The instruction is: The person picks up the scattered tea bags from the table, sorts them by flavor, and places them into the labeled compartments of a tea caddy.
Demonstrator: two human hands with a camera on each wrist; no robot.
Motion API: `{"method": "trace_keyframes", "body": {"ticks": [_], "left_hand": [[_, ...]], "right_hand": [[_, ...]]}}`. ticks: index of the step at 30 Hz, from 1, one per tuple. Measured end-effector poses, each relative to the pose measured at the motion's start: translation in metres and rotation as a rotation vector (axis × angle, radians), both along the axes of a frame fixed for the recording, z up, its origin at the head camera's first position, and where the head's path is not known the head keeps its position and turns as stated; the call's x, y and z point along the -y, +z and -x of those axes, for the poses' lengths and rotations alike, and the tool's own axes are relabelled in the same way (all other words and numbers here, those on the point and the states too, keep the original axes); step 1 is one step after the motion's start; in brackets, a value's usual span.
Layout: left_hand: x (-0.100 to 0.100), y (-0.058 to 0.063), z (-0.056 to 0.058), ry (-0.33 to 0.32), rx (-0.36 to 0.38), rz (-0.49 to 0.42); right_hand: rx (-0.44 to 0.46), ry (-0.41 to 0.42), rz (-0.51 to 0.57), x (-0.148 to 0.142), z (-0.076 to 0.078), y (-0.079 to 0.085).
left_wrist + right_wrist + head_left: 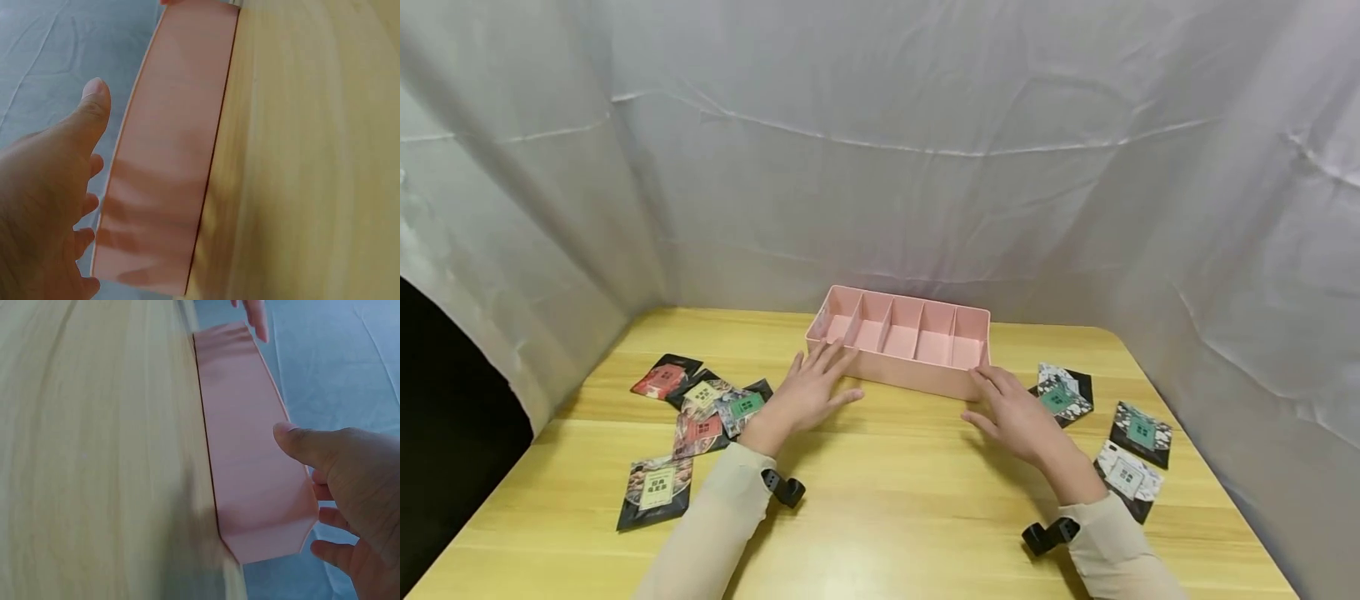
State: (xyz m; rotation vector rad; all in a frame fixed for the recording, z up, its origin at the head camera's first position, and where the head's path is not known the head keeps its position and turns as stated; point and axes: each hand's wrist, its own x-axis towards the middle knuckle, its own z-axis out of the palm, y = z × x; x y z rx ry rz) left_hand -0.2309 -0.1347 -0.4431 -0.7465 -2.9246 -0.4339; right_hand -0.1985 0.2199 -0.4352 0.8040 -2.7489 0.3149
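A pink organizer box [917, 377] with a row of several compartments stands near the back of the table. My left hand [807, 392] is by its front left, fingers spread and fairly straight, fingertips overlapping the front rim in the head view. At the front right corner is my right hand [1011, 412], its fingertips right at the rim and the thumb apart. Neither hand holds anything. In the left wrist view the box's long front wall [169, 125] lies just past the left thumb. The right wrist view shows the right fingers beside the box's end [269, 540].
To the left lie several sachets with red, yellow and green labels, among them a yellow-labelled sachet [657, 492] nearer the front. On the right are a green-labelled sachet [1141, 432] and a white-labelled sachet [1126, 477]. A grey curtain [880, 167] hangs behind the table.
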Motion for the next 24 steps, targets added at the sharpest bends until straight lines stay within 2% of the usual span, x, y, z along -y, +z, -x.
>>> {"method": "trace_keyframes", "body": {"ticks": [6,11,18,24], "left_hand": [[-0.004,-0.003,0.002,0.011,0.001,0.021],[-0.007,-0.001,0.002,0.024,-0.023,0.045],[-0.008,0.003,0.001,0.065,-0.042,0.025],[-0.008,0.002,-0.001,0.062,-0.055,0.029]], "right_hand": [[-0.053,0.016,-0.026,0.007,-0.004,0.005],[-0.052,0.041,-0.011,0.012,-0.009,0.01],[-0.07,0.124,0.007,0.014,-0.012,0.013],[-0.087,0.185,-0.012,0.019,-0.018,0.016]]}}
